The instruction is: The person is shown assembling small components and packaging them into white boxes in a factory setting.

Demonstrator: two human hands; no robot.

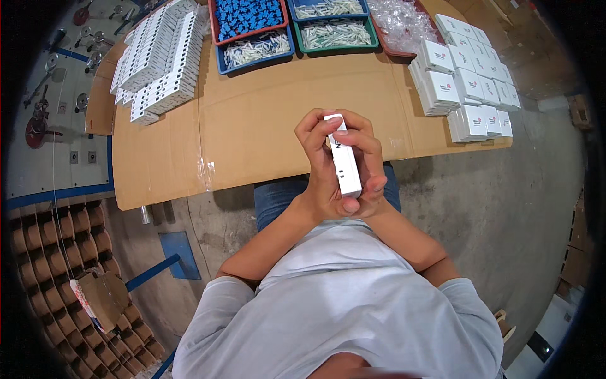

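Observation:
Between my two hands I hold a small white carton [348, 169], narrow side up, just off the table's near edge. My left hand [315, 151] is wrapped round its left side, with fingertips at the far end. From the right, my right hand [371, 155] closes on the same carton, fingers over the far end and thumb near the close end. Dark print and small marks show on the carton's narrow face. Its broad faces are hidden by my palms.
On the cardboard-covered table [265, 126], stacked white cartons [161, 57] stand at the far left, more white cartons [470, 82] at the right. Along the back are a red tray of blue parts [249, 16], a blue tray [255, 54] and green tray [334, 36] of pale sticks, and clear plastic pieces [401, 25].

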